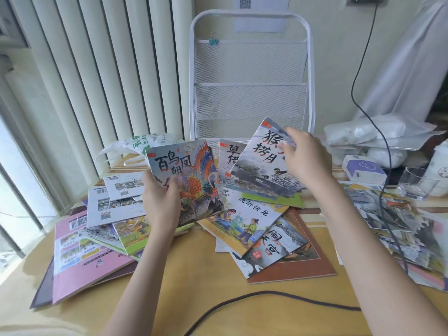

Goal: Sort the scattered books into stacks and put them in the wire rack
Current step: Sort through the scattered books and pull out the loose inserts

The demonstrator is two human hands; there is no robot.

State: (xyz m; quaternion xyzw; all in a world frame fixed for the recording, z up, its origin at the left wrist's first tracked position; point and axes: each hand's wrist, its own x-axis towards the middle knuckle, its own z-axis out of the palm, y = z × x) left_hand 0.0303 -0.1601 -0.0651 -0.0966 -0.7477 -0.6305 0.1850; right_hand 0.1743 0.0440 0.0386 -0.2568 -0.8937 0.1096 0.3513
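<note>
**Both hands holding books above the pile, rack unloaded**

Left hand (pixel 160 200) grips the phoenix book (pixel 186 180) at its lower-left corner; thumb curled over the cover, the other fingers hidden behind it; book tilted up off the table (pixel 194 267); right hand (pixel 306 158) pinches the monkey book (pixel 264 163) near its top edge, fingers curled on the cover; that book also raised and tilted, just beside the phoenix book, apart from it; a third grey book (pixel 229 157) shows in the gap between the two, behind the right-hand fingers' book; can't tell what supports it.

Below both sets of fingers: scattered books on the table, overlapping; yellow-cover book with two children (pixel 242 224) under the gap between the hands; pink book (pixel 80 260) well left of the left fingers, back-cover sheets with barcodes (pixel 109 204) just left of them; more books (pixel 392 219) right of the right forearm.

Wire rack (pixel 251 81) stands upright beyond both hands, against the wall; its mesh pockets show no books; small clip (pixel 213 41) on its top pocket rim.

Black cable (pixel 266 295) runs across the table near the wrists; clear glass (pixel 415 181) right of the right fingers.
</note>
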